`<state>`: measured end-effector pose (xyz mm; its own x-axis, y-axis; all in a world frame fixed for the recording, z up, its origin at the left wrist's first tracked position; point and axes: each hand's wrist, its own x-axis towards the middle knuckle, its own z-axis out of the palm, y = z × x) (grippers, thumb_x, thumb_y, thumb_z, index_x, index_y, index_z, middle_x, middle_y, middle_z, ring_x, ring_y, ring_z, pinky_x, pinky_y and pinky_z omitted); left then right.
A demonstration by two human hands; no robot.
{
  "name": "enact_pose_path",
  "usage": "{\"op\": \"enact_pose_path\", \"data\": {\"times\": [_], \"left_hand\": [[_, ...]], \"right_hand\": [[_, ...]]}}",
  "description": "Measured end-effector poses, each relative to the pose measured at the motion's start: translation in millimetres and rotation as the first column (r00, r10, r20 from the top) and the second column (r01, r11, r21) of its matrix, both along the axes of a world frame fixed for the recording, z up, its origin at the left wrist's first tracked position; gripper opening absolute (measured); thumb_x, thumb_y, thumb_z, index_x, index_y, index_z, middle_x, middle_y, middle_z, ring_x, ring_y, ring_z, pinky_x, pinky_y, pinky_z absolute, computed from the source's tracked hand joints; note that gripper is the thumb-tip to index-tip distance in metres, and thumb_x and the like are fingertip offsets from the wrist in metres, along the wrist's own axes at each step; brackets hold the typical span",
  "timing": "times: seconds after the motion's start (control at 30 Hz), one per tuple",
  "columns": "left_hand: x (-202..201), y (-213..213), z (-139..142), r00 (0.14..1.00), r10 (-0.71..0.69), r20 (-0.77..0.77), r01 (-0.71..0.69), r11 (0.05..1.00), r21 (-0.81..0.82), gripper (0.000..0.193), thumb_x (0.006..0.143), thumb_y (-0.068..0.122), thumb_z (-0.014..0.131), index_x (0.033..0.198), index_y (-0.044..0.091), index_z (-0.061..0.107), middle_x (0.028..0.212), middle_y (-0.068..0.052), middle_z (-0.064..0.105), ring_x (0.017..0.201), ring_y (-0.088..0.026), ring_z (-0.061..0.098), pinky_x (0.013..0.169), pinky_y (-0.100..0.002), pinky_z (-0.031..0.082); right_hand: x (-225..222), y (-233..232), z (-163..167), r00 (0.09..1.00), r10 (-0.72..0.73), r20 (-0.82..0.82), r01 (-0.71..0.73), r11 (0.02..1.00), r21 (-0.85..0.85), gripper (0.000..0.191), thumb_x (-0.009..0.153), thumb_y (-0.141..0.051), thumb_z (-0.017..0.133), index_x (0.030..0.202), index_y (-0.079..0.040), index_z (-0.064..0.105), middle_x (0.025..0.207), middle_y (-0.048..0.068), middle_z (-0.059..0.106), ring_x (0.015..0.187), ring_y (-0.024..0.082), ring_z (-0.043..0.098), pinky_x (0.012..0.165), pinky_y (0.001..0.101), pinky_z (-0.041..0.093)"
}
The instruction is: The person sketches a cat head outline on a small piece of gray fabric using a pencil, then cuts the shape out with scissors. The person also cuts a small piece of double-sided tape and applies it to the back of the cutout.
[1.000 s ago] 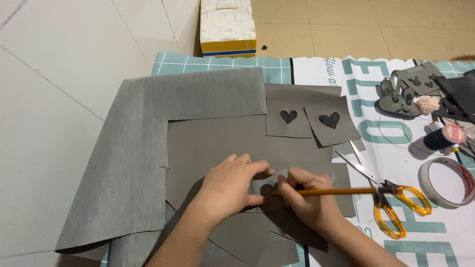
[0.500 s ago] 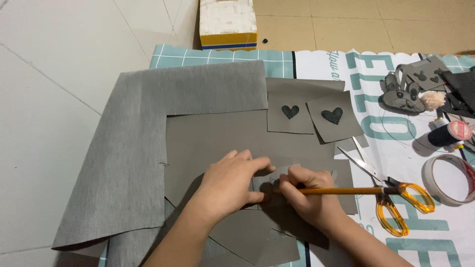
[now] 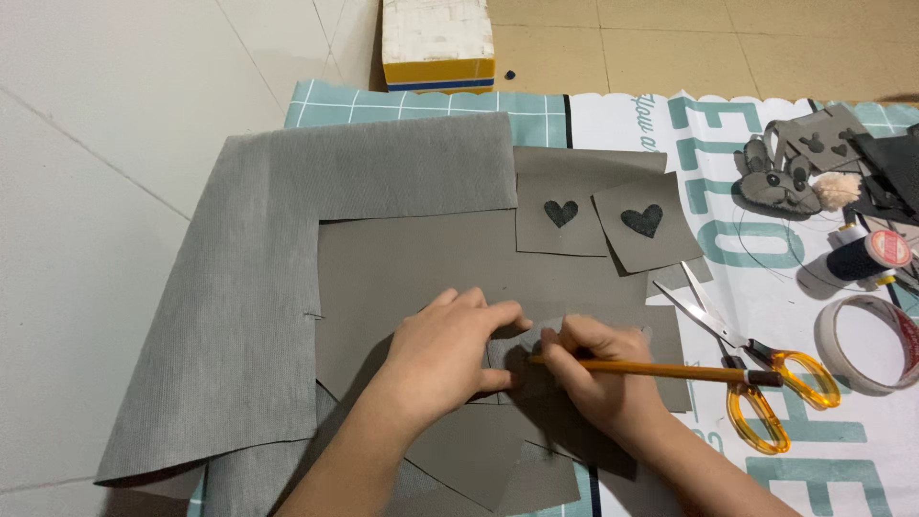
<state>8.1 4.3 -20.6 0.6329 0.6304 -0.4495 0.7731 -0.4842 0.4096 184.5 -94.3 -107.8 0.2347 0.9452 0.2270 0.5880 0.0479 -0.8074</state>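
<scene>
White box point(image 3: 438, 40) with yellow-blue band at top edge, beyond teal mat point(image 3: 402, 101). Left hand point(image 3: 448, 352) flat, fingers spread, pressing small grey template point(image 3: 525, 356) onto grey sheet point(image 3: 412, 263). Right hand point(image 3: 601, 375) closed around yellow pencil point(image 3: 661, 369), tip at template edge. Orange-handled scissors point(image 3: 756, 369) just right.

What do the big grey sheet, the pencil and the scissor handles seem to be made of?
Grey sheet: probably woven fabric, matte, with fine ribbed lines and a limp edge.
Pencil: likely wood, painted glossy yellow-orange.
Scissor handles: apparently translucent orange plastic, shiny.
</scene>
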Motion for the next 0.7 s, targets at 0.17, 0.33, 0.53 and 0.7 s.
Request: {"op": "enact_pose_path", "data": {"times": [0.17, 0.33, 0.53, 0.7], "left_hand": [[2, 0, 0, 1.000, 0.000, 0.003, 0.000, 1.000, 0.006, 0.060, 0.072, 0.039, 0.086, 0.128, 0.033, 0.063, 0.109, 0.005, 0.063, 0.108, -0.015, 0.058, 0.091, -0.036, 0.054], [-1, -1, -1, 0.998, 0.014, 0.065, -0.015, 1.000, 0.020, 0.059, 0.071, 0.035, 0.086, 0.125, 0.033, 0.064, 0.108, 0.005, 0.064, 0.108, -0.015, 0.058, 0.091, -0.035, 0.054], [0, -1, -3, 0.999, 0.007, 0.041, -0.007, 1.000, 0.020, 0.060, 0.071, 0.040, 0.086, 0.126, 0.033, 0.064, 0.109, 0.005, 0.063, 0.108, -0.015, 0.058, 0.091, -0.035, 0.053], [0, -1, -5, 0.999, 0.024, 0.047, -0.025, 1.000, 0.014, 0.062, 0.068, 0.042, 0.085, 0.126, 0.033, 0.064, 0.108, 0.007, 0.065, 0.109, -0.014, 0.058, 0.089, -0.035, 0.054]], "right_hand": [[5, 3, -2, 0.998, 0.067, -0.013, -0.067, 0.997, -0.044, 0.034, 0.082, -0.010, 0.073, 0.060, -0.004, 0.048, 0.047, 0.003, 0.054, 0.041, 0.010, 0.048, 0.040, 0.0285, 0.040], [8, 2, -1, 0.996, 0.084, -0.037, -0.085, 0.995, -0.051, 0.031, 0.078, -0.004, 0.071, 0.059, -0.002, 0.046, 0.047, 0.004, 0.053, 0.042, 0.011, 0.048, 0.041, 0.0288, 0.040], [13, 0, 0, 0.992, 0.094, -0.084, -0.098, 0.994, -0.045, 0.026, 0.078, -0.002, 0.069, 0.059, -0.004, 0.052, 0.049, 0.002, 0.058, 0.042, 0.009, 0.054, 0.040, 0.0273, 0.043], [26, -9, 3, 0.875, -0.015, -0.483, -0.013, 0.998, -0.054, 0.031, 0.088, 0.002, 0.059, 0.061, -0.004, 0.046, 0.056, 0.006, 0.060, 0.048, 0.010, 0.053, 0.045, 0.0265, 0.044]]}}
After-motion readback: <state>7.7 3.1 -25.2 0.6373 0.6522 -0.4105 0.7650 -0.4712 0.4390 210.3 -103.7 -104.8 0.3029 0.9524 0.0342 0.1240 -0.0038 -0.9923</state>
